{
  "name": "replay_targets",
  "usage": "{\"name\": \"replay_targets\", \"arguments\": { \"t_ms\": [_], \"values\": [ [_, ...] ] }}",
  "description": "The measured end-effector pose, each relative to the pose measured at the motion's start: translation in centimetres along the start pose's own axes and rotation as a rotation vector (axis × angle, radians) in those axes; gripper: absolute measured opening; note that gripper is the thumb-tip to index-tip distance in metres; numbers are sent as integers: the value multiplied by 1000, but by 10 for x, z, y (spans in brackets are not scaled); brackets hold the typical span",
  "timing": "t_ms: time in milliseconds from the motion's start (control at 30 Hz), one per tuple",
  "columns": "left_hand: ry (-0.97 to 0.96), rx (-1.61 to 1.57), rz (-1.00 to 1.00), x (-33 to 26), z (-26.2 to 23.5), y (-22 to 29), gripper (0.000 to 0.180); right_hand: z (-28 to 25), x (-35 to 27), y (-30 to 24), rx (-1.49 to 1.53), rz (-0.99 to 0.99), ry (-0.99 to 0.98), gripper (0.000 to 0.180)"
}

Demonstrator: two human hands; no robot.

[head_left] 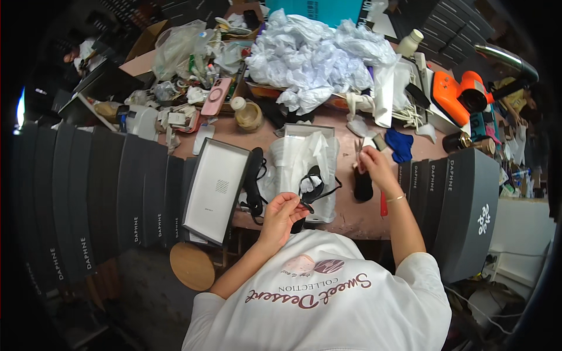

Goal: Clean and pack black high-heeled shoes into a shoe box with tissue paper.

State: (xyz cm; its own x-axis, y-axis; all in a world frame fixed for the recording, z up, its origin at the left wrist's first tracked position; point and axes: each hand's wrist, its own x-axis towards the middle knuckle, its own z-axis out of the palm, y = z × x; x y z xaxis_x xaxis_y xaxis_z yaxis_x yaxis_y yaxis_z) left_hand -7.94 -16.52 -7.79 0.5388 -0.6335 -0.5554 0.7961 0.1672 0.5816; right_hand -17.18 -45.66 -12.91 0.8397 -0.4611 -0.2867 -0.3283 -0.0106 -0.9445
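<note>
At the counter's (351, 213) near edge, the left hand (280, 213) has its fingers pinched shut on a black sandal's (313, 186) thin, floppy, likely light strap, while the right hand (374, 164) grips small scissors (357, 149).

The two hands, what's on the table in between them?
Between the left hand and the right hand lies an open box lined with white tissue paper, a black strappy shoe on it, seen in the head view.

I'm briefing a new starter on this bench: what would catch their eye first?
Probably the heap of crumpled white tissue paper at the back of the table, then the bright orange tool at the right. Nearer, the left hand pinches a black strappy shoe lying in an open box.
</note>
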Motion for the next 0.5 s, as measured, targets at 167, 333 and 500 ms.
{"name": "replay_targets", "arguments": {
  "t_ms": [167, 333, 500],
  "values": [
    [-121, 44, -63, 9, 15, -15, 4, 67, -118, -35, 589, 228, -17, 18],
    [-197, 121, -118, 12, 28, -21, 6, 88, -154, -36, 206, 96, 136, 25],
    [-269, 200, -74, 9, 26, -25, 9, 94, -156, -45, 72, 1, 225, 27]
  ]
}}
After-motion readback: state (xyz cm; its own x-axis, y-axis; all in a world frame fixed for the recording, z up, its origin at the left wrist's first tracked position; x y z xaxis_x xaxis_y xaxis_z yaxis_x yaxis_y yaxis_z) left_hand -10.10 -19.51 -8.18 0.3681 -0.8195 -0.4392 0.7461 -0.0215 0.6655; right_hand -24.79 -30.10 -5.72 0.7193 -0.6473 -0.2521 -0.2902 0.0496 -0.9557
